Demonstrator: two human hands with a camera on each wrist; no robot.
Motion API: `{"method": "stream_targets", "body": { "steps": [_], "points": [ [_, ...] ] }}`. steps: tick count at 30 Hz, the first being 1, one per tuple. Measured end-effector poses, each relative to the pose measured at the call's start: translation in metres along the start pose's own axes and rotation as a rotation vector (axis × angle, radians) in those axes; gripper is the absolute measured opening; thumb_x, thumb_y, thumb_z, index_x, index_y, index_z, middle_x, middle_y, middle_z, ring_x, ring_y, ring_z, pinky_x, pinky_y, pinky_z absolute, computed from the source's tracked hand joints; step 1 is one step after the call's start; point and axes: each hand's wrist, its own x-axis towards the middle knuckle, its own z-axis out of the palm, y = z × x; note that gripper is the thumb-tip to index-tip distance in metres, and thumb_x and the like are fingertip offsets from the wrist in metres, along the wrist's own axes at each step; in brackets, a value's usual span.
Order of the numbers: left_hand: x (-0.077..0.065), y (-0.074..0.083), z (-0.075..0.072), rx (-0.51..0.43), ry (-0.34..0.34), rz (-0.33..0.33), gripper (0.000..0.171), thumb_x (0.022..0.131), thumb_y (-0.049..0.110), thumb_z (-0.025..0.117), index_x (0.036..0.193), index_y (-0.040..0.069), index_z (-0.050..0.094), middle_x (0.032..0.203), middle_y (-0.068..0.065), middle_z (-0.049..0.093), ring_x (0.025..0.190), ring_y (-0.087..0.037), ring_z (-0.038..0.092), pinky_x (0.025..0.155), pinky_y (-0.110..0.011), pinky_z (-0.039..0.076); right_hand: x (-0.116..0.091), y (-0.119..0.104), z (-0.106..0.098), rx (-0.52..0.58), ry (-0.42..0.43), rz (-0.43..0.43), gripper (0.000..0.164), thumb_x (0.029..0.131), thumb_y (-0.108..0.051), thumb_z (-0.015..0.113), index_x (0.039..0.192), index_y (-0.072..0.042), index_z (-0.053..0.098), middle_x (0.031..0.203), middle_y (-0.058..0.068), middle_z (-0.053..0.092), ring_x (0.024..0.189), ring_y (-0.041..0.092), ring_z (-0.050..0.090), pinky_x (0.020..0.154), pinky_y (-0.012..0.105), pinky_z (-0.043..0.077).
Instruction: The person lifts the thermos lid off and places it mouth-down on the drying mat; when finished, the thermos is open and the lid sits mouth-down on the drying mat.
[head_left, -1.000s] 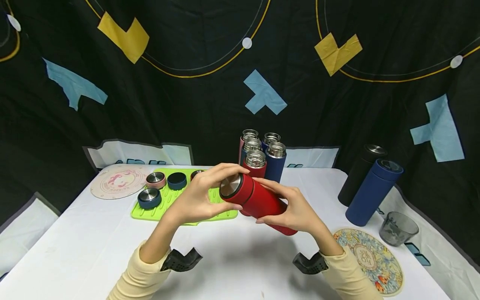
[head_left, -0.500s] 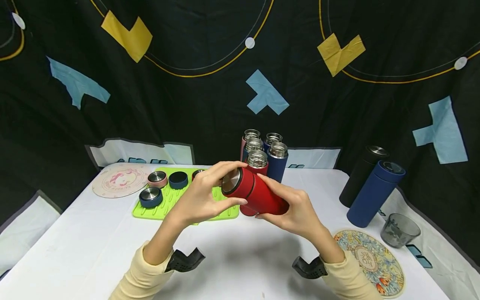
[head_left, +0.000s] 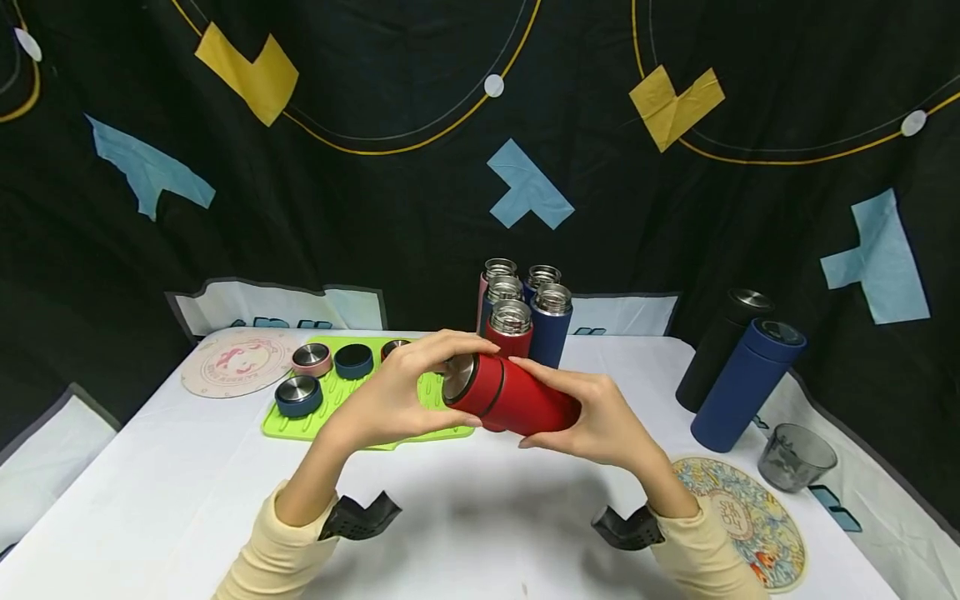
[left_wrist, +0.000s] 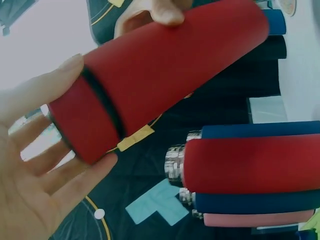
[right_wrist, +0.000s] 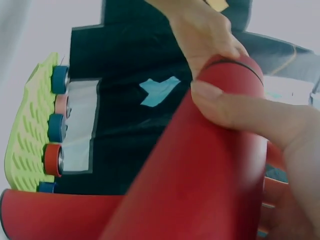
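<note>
A red thermos flask [head_left: 534, 400] is held in the air above the table, tilted on its side with its lid end to the left. My left hand [head_left: 405, 387] grips the red lid [head_left: 486, 385] between thumb and fingers, and a dark ring shows where lid meets body. Around the body curls my right hand [head_left: 600, 417], its thumb lying along the flask [right_wrist: 200, 165] in the right wrist view. Behind the held flask stand several lidless flasks with bare steel necks, among them a red flask [head_left: 512, 337] and a blue flask [head_left: 551, 329].
A green drying mat [head_left: 292, 427] at the left bears several lids, including a pink lid [head_left: 312, 360]. Right side: a black flask [head_left: 720, 350], a blue flask [head_left: 742, 396], a glass cup [head_left: 797, 458] and a patterned round mat [head_left: 768, 533]. A pale round mat [head_left: 234, 367] lies far left.
The flask's base end has swung up and back behind my right hand, so the flask lies flatter. My left fingers have shifted slightly on the lid; both hands keep their grip.
</note>
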Motion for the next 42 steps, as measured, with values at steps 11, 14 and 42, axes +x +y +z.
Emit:
{"method": "stream_targets", "body": {
  "steps": [11,14,42],
  "points": [
    [-0.0012,0.0003,-0.0063,-0.011,0.009,0.008,0.064,0.072,0.02,0.087,0.129,0.016,0.059,0.127,0.001,0.058,0.113,-0.016,0.056,0.081,-0.035,0.056,0.0013,0.0,-0.0006,-0.019,-0.009,-0.012,0.081,0.066,-0.025,0.091,0.138,-0.015,0.054,0.117,0.004,0.067,0.095,0.017,0.065,0.075,0.03,0.057],
    [-0.0014,0.0006,-0.0048,-0.003,0.038,-0.046,0.064,0.072,0.022,0.087,0.129,0.018,0.059,0.122,0.004,0.06,0.106,-0.014,0.058,0.077,-0.034,0.057,0.0017,-0.0009,0.001,-0.084,0.023,-0.03,0.081,0.066,-0.023,0.091,0.138,-0.015,0.054,0.119,0.007,0.066,0.097,0.021,0.066,0.076,0.034,0.057],
    [-0.0017,0.0003,-0.003,-0.016,-0.003,0.026,0.059,0.073,0.019,0.086,0.126,0.017,0.061,0.125,0.001,0.06,0.11,-0.015,0.057,0.078,-0.029,0.056,0.0001,-0.0023,0.0008,-0.007,-0.009,-0.002,0.082,0.065,-0.023,0.091,0.138,-0.014,0.055,0.118,0.005,0.067,0.097,0.018,0.065,0.076,0.03,0.057]
  ]
}}
